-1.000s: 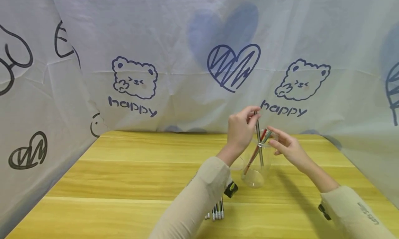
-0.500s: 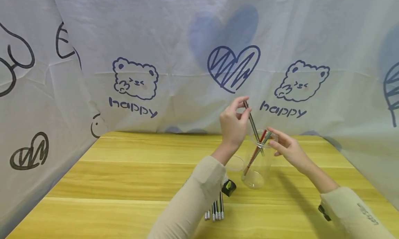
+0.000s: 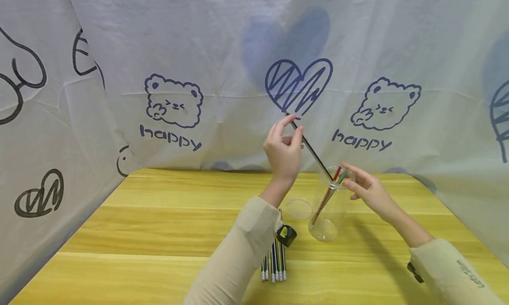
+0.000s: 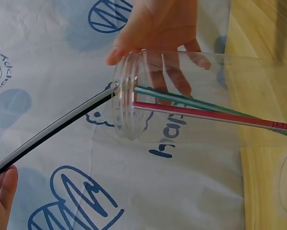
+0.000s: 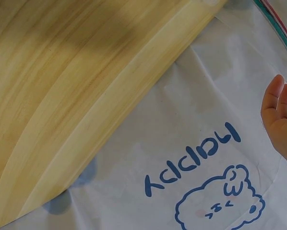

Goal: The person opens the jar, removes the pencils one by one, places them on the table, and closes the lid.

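Observation:
In the head view my left hand point(image 3: 283, 152) pinches a black-and-silver pencil point(image 3: 313, 152) near its upper end, between thumb and fingers. The pencil slants down to the right, its lower end right at the mouth of a clear jar point(image 3: 324, 230). My right hand point(image 3: 370, 190) grips the jar near its rim; in the left wrist view its thumb is by the rim and its fingers show behind the wall. Inside the jar lean a red pencil point(image 4: 206, 114) and a green pencil point(image 4: 201, 103). The jar stands slightly tilted over the table.
Several black pencils point(image 3: 274, 265) with white-tipped ends lie on the wooden table point(image 3: 139, 225), partly under the left forearm. A clear round lid point(image 3: 299, 209) lies left of the jar. A printed white cloth point(image 3: 234, 132) hangs behind the table's back edge.
My left hand has moved up and left, drawing the black pencil from deep in the jar to its mouth and tilting it. The right hand and jar have stayed put.

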Demonstrator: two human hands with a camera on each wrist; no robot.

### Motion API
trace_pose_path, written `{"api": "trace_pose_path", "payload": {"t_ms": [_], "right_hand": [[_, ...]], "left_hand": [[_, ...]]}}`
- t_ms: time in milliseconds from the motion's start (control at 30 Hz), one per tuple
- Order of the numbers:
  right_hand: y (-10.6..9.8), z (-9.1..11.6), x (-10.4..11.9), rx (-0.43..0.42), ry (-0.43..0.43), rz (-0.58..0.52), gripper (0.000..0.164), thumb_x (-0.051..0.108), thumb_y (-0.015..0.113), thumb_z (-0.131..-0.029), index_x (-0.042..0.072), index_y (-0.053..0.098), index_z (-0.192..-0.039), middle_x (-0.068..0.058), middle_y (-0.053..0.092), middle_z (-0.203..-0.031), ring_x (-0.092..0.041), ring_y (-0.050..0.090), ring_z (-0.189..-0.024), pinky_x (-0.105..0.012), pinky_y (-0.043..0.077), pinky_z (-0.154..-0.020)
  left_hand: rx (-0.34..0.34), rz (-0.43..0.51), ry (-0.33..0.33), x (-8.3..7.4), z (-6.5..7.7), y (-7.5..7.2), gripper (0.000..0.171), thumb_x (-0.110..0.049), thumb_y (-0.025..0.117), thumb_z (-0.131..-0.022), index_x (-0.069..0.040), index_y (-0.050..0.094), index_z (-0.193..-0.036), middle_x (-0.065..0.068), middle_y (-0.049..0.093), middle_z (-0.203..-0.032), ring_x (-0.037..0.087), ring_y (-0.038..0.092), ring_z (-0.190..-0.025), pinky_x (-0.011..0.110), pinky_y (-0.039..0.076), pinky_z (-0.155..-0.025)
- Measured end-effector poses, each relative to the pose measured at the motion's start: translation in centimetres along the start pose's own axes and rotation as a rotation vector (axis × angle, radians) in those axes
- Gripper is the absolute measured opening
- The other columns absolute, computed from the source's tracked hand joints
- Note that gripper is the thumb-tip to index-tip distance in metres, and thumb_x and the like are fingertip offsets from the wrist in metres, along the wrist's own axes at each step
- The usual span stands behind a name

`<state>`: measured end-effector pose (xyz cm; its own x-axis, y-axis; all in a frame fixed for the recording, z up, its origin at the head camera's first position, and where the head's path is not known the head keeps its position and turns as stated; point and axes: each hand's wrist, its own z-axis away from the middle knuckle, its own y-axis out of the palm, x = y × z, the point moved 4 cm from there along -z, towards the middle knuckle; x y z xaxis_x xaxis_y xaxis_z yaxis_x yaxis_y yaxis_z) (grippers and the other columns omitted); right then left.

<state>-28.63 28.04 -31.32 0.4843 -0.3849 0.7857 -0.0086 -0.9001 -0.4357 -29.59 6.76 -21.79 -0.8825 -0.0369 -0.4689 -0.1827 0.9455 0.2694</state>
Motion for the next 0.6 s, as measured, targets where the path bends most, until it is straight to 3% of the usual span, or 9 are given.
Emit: {"api": "trace_pose_path", "payload": {"t_ms": [167, 267, 600], "right_hand": [[0.0, 0.0, -0.1, 0.003, 0.002, -0.01, 0.05, 0.01, 0.05, -0.092, -0.003, 0.03, -0.135, 0.004, 0.054, -0.098, -0.005, 0.054, -0.084, -0.026, 0.051, -0.062], [0.0, -0.1, -0.1, 0.005, 0.008, -0.009, 0.05, 0.01, 0.05, -0.092, -0.003, 0.03, -0.135, 0.004, 0.054, -0.091, -0.005, 0.054, -0.084, -0.025, 0.051, -0.062], [0.0, -0.1, -0.1, 0.006, 0.021, -0.005, 0.049, 0.012, 0.049, -0.092, -0.001, 0.03, -0.136, 0.0, 0.053, -0.094, -0.005, 0.054, -0.086, -0.027, 0.051, -0.064]], "left_hand": [[-0.048, 0.059, -0.04, 0.0, -0.5, -0.7, 0.029, 0.007, 0.061, -0.08, 0.007, 0.057, -0.108, 0.018, 0.056, -0.105, 0.026, 0.06, -0.052, 0.024, 0.05, -0.046], [-0.061, 0.088, -0.056, 0.1, -0.7, -1.0, 0.032, 0.009, 0.06, -0.08, 0.008, 0.054, -0.111, 0.018, 0.054, -0.108, 0.027, 0.062, -0.058, 0.026, 0.051, -0.047], [-0.04, 0.089, -0.122, 0.5, -1.3, -2.5, 0.034, 0.01, 0.059, -0.08, 0.007, 0.053, -0.114, 0.017, 0.052, -0.112, 0.03, 0.062, -0.062, 0.026, 0.052, -0.048]]}}
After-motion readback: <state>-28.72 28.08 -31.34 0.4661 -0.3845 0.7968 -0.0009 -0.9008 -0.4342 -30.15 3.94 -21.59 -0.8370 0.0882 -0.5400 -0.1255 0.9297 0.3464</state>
